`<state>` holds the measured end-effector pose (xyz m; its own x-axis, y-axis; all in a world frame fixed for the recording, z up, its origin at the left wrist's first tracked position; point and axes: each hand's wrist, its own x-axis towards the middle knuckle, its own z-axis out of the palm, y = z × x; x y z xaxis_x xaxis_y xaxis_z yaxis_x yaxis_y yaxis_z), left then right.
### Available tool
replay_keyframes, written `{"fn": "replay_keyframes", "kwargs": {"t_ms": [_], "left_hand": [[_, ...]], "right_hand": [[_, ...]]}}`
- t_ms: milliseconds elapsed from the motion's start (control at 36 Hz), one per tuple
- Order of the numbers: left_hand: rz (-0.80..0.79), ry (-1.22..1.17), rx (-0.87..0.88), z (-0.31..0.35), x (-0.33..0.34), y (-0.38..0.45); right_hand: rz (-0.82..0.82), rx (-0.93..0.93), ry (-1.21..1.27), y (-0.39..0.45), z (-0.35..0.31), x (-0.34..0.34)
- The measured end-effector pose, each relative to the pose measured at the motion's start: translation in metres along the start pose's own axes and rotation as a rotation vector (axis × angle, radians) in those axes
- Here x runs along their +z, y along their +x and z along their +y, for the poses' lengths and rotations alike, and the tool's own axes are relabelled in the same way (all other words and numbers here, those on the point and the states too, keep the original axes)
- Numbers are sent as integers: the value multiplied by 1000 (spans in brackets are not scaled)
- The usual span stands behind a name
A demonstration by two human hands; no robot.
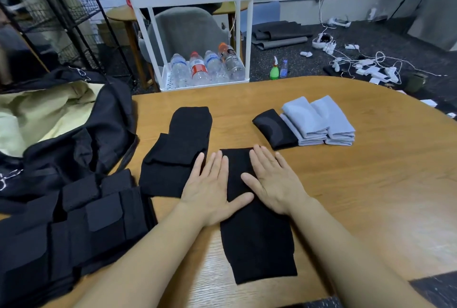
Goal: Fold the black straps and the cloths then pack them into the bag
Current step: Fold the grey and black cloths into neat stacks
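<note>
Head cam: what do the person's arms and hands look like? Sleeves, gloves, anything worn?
Both arms are bare right to the bottom edge of the picture; no sleeve shows. The left hand and right hand wear no gloves. No watch, ring, band, cable or marking is visible on either wrist or hand.

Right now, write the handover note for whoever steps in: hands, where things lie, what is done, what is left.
Left hand and right hand: both open, pressing flat on the long black cloth strip on the oval wooden table.
Done: folded grey cloths stacked at far right, a folded black piece touching them.
Left: fold the strip under the hands and the black cloth to its left. The black padded straps lie at the near left edge. Nothing visibly packed in the open black bag with cream lining, far left.
</note>
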<state>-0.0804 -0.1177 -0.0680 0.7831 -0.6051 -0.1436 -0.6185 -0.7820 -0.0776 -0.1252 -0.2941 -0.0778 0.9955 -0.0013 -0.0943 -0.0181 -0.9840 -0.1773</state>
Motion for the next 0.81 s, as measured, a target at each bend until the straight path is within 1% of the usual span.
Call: {"fn": "replay_keyframes", "kwargs": {"t_ms": [194, 306, 361, 417, 500, 556, 611, 667, 806], "left_hand": [[-4, 88, -36, -2, 3, -4], [44, 68, -69, -3, 4, -13], [75, 10, -66, -3, 2, -22], [120, -91, -13, -4, -1, -35], [246, -262, 137, -4, -3, -59], [340, -386, 242, 0, -1, -75], [394, -452, 310, 6, 2, -88], [386, -494, 345, 11, 5, -96], [234, -521, 370, 14, 8, -105]], "right_hand": [[-4, 45, 53, -17, 6, -3], [8, 78, 64, -35, 11, -3], [19, 82, 106, -45, 14, -3], [60, 88, 218, -57, 16, -2], [161, 87, 381, -76, 16, -3], [233, 61, 403, -87, 13, -4], [295, 22, 380, -97, 7, -5], [363, -27, 362, -105, 0, -6], [516, -136, 304, -123, -16, -6]]}}
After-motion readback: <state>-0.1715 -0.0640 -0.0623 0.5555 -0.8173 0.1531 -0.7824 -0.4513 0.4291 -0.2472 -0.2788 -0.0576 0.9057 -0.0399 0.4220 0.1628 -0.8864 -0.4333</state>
